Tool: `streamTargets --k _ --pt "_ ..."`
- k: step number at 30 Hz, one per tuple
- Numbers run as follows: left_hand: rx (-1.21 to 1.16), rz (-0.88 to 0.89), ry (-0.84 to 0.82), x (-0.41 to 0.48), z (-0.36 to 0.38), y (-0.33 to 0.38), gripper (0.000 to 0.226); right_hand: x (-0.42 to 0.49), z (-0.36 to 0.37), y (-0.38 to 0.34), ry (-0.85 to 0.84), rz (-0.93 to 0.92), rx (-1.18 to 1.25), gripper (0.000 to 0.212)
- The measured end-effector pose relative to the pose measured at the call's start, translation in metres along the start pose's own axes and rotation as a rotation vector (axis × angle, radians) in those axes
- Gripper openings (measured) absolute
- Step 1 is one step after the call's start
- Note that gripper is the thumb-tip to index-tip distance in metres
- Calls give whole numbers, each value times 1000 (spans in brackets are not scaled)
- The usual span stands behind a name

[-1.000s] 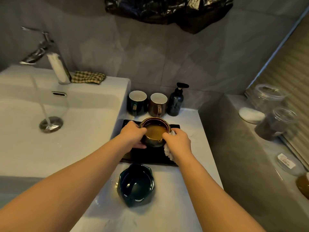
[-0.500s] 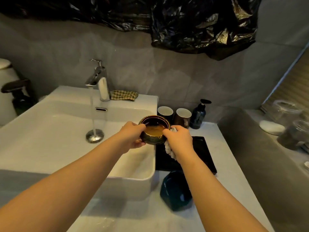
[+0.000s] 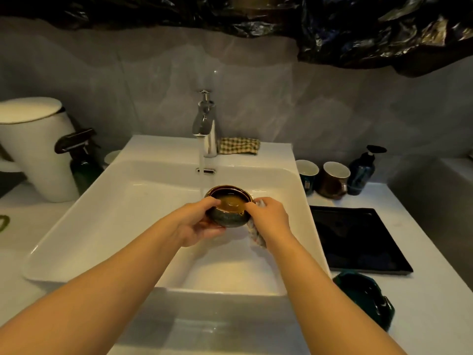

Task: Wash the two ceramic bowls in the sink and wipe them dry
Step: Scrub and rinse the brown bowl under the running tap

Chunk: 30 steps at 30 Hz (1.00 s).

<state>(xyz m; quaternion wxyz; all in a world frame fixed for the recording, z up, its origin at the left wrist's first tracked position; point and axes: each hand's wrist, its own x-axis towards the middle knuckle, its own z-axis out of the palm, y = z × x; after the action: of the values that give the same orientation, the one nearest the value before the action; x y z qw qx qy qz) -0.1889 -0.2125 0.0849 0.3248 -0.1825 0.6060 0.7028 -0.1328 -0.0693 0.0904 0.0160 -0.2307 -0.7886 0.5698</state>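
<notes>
While the left hand (image 3: 197,224) cups the brown bowl (image 3: 230,204), the right hand (image 3: 271,219) clutches a cloth (image 3: 257,238).

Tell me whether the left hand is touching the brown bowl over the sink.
Touching. The head view shows the left hand wrapped around the brown bowl at its left side, thumb on its rim, fingers beneath; the right hand grips a cloth.

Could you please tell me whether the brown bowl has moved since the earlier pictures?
Yes. The brown bowl went left, from above the black tray to over the sink, below the tap.
</notes>
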Motion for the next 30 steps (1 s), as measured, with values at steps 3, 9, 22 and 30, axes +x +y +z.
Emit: streamTargets --k 3,9,22,30 --pt "-121 -6 -12 13 -16 8 26 12 18 -4 -8 22 46 16" --pt "-261 -32 -30 35 -39 16 21 41 35 -6 53 139 187 25" --pt "-213 -125 -108 54 -62 16 22 75 52 12 120 203 377 23" --pt "-304 -50 -238 47 -59 14 17 77 47 20 153 304 449 28"
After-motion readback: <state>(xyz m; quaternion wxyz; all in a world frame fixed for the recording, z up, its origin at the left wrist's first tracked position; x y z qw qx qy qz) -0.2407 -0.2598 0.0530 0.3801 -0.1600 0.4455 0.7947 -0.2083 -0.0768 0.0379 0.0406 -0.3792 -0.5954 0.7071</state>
